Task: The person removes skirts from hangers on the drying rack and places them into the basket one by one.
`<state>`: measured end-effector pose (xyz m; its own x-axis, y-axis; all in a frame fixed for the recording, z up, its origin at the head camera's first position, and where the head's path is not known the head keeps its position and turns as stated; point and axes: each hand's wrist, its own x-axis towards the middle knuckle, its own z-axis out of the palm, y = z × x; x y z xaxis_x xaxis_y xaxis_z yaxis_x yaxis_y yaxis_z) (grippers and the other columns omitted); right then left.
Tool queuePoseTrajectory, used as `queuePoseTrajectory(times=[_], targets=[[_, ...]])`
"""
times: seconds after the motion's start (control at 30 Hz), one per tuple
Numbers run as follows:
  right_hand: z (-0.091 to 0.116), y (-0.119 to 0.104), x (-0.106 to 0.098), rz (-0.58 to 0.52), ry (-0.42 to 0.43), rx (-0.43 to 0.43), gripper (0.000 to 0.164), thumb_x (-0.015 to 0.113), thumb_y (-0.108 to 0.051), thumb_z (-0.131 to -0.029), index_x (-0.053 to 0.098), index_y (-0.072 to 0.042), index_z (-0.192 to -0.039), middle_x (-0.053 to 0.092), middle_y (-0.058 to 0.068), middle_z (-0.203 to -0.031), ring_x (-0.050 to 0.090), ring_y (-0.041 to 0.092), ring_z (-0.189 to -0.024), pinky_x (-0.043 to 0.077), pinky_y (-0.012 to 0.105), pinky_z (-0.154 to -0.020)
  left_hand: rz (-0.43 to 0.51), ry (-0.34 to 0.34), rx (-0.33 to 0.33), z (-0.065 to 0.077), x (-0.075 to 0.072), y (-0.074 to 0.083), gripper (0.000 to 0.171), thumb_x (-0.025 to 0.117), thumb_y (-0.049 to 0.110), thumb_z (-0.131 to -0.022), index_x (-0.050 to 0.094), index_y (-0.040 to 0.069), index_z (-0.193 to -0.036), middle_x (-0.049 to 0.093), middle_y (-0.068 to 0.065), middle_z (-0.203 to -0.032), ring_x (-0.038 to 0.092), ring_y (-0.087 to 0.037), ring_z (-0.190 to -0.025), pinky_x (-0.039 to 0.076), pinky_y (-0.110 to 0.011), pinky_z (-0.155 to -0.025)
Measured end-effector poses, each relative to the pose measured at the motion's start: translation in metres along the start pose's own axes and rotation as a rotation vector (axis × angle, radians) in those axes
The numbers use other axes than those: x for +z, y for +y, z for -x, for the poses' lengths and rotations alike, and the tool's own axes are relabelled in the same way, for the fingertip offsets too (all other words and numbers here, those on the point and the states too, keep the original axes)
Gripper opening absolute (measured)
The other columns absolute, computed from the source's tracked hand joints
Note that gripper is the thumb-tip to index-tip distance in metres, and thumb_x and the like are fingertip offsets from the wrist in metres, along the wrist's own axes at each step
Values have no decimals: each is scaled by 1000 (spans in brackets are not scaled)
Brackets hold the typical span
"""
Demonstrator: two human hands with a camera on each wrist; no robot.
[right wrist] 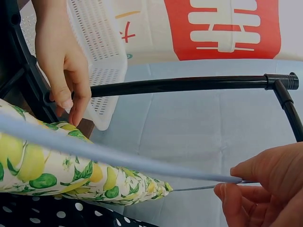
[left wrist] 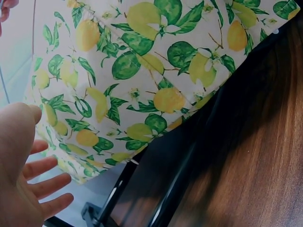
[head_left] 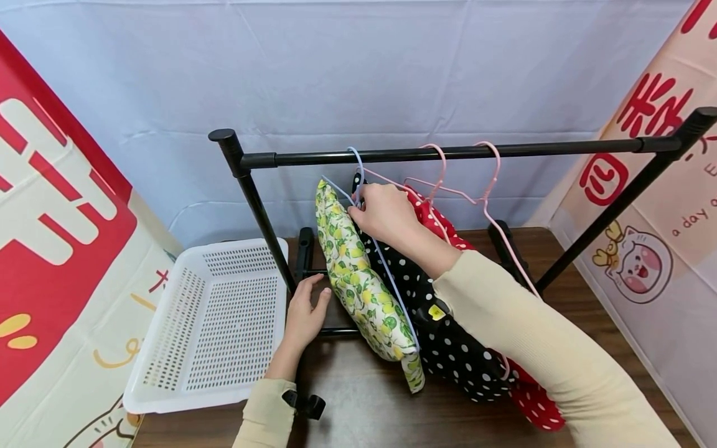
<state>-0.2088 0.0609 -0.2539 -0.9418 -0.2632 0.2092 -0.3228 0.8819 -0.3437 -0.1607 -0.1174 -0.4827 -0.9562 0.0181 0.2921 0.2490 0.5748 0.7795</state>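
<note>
My right hand (head_left: 386,211) pinches a light blue hanger (right wrist: 118,158) just below its hook, which sits over the black rail. On this hanger hangs a white garment with a lemon print (head_left: 358,280). My left hand (head_left: 305,311) is beside the garment's left side, fingers spread and holding nothing; in the left wrist view the hand (left wrist: 28,175) is close to the lemon fabric (left wrist: 142,85). Right behind it hangs a black polka-dot garment (head_left: 448,348), partly covered by my right arm. Farther right is a red polka-dot garment (head_left: 538,398) near pink hangers (head_left: 439,171).
A black clothes rack (head_left: 538,150) stands on a dark wooden table (head_left: 358,404). To its left lies a white perforated basket (head_left: 224,330) with nothing in it. A second pink hanger (head_left: 493,180) hangs at the right. Pale cloth (head_left: 358,74) covers the back.
</note>
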Motion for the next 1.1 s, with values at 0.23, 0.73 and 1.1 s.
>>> queuePoseTrajectory(times=[0.23,0.73,1.1], targets=[[0,-1,-1,13,25,-11,21,58,-25,-88,69,-10,-97,65,4,-71,59,20,-57,44,30,-48,4,3,14,0,2,-1,43,49,32,-95,49,7,-130,49,-12,-130,52,-32,-111,45,-48,-86],[-2,0,-4,64,35,-34,20,57,-26,-87,73,-17,-94,67,0,-70,58,17,-61,43,30,-52,15,48,-22,0,5,4,40,50,31,-95,51,9,-128,53,-14,-123,53,-33,-109,46,-48,-82],[0,0,-13,-2,64,-28,18,57,-25,-87,73,-16,-90,67,-2,-70,51,16,-49,32,26,-41,76,100,-79,-1,7,10,42,51,31,-94,49,8,-130,53,-16,-123,54,-34,-109,47,-50,-80]])
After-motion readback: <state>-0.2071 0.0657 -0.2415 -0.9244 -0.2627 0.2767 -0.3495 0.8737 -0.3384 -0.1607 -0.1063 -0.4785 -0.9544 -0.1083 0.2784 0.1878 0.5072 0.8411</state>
